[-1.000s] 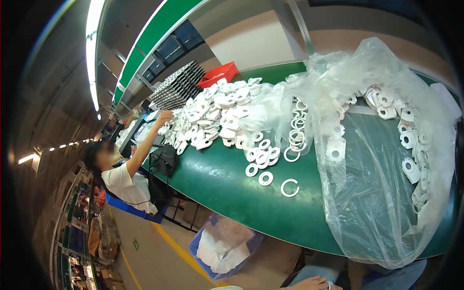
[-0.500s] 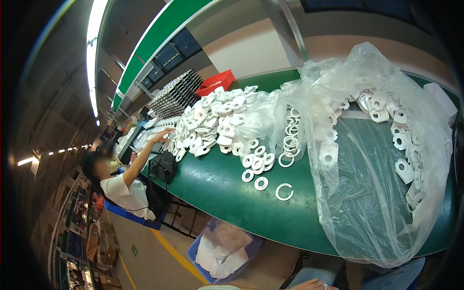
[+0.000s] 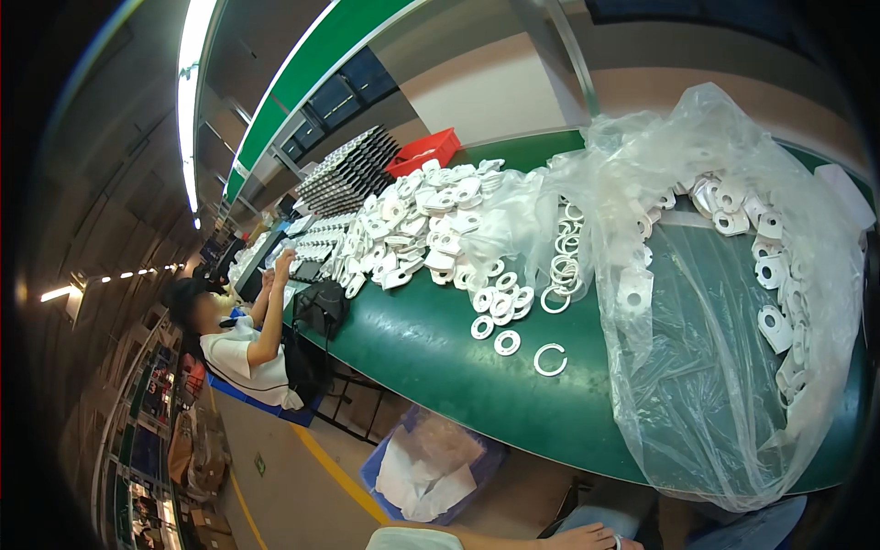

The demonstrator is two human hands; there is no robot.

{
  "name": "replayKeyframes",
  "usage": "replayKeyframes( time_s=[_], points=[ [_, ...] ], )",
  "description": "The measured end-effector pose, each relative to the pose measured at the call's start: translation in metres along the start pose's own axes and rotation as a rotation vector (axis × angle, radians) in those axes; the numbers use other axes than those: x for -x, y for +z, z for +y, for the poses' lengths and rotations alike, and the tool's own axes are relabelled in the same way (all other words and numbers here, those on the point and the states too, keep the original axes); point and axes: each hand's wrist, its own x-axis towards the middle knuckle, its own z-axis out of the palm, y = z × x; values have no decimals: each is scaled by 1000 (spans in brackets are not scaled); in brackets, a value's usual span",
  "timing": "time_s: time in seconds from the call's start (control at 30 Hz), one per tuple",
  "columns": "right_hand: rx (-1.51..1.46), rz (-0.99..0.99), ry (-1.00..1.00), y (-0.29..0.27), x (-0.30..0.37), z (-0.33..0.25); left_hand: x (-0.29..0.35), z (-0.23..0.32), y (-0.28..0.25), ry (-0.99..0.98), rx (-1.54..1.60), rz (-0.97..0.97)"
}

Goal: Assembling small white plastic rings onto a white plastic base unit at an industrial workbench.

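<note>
At the bottom edge my left hand (image 3: pixel 585 538) rests low over my denim-covered lap, below the table's front edge. Its forearm comes in from the left out of a pale sleeve (image 3: pixel 414 538). The frame cuts the hand off, so I cannot make out its fingers or anything in them. My right hand does not show clearly. On the green table, well away from my hand, lie an open white ring (image 3: pixel 550 360), several flat white rings (image 3: pixel 507 343) and a large clear plastic bag (image 3: pixel 642 403) with white plate-like parts (image 3: pixel 775 328) along its far and right sides.
A big heap of white parts (image 3: pixel 394 225) fills the table's middle-left, near stacked dark trays (image 3: pixel 353 174) and a red bin (image 3: pixel 423 151). A co-worker (image 3: pixel 247 353) sits at the left, both hands raised. A blue bin (image 3: pixel 376 467) holding plastic stands on the floor.
The view has shifted slightly, so the table contents sit a bit further right. The co-worker's reaching arm has drawn back from the heap. More of my left forearm and sleeve now shows.
</note>
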Motion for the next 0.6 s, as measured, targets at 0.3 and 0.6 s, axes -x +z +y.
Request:
replayKeyframes(
  time_s=[0.3, 0.6],
  points=[
    [-139, 31, 61, -1, -7, 18, 10, -1, -15, 24, -56, 144],
    [-244, -256, -153, -15, 42, -68, 34, -57, -165, -417, -343, 936]
  ],
)
